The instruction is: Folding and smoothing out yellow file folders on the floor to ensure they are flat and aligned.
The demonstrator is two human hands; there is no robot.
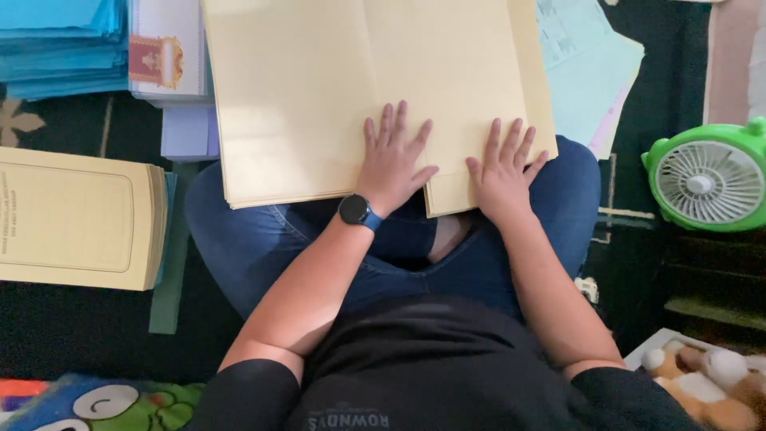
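Across the lap, on blue jeans (255, 239), an open cream folder (319, 96). Left hand (391, 164), watch (356, 211) at the wrist, pressed flat on the folder's near edge, fingers spread, grasping nothing. Right hand (504, 172) just beside it, likewise flat and splayed on the right leaf. Off to one side, a stack of cream folders (76, 215); blue paper piles (64, 44) beyond; opposite, a green fan (706, 179) and a plush toy (702, 383).

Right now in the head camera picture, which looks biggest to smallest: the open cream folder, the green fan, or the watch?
1. Open cream folder
2. Green fan
3. Watch on the left wrist, though it sits nearer the camera.
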